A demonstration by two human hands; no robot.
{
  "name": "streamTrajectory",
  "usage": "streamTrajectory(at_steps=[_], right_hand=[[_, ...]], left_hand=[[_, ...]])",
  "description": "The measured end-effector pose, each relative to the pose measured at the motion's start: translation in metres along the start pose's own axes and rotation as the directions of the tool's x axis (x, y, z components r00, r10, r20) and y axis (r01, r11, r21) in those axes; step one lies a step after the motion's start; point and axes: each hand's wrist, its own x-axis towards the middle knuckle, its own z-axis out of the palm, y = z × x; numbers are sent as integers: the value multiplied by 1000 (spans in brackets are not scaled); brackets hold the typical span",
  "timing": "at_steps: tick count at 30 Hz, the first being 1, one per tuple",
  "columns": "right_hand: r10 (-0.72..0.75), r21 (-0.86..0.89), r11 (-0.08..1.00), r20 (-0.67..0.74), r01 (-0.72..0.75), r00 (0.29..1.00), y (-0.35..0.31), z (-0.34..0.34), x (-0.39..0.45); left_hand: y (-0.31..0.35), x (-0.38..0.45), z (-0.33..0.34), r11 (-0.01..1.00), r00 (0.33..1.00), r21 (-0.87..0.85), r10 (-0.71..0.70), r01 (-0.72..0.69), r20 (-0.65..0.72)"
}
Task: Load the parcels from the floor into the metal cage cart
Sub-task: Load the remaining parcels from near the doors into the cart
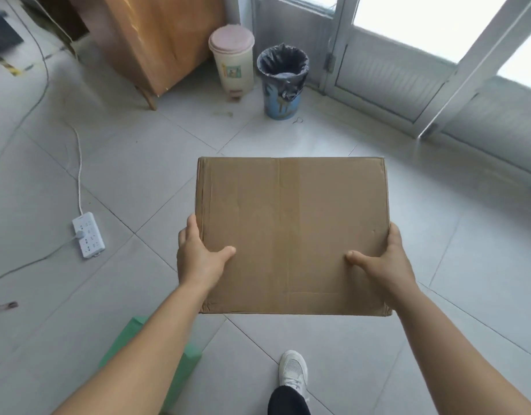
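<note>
A flat brown cardboard parcel (291,229) is held level above the tiled floor, in the middle of the view. My left hand (198,256) grips its left edge, thumb on top and fingers under the side. My right hand (384,265) grips the right edge the same way, thumb lying on the top face. A green parcel (168,381) lies on the floor below my left forearm, partly hidden by it. No metal cage cart is in view.
A white power strip (88,235) with its cable lies on the floor at left. A pink-lidded pedal bin (232,59) and a blue bin with a black liner (283,80) stand ahead beside a wooden cabinet (156,40). Glass doors (407,61) run along the right. My shoe (293,371) is below.
</note>
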Motion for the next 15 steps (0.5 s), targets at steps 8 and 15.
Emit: streamTrajectory(at_steps=[8, 15], right_hand=[[-20, 101, 994, -245, 46, 969, -10, -92, -117], [13, 188, 978, -470, 86, 883, 6, -163, -238]], left_hand=[[67, -78, -49, 962, 961, -58, 269, -266, 69], [110, -160, -70, 887, 879, -133, 458, -442, 135]])
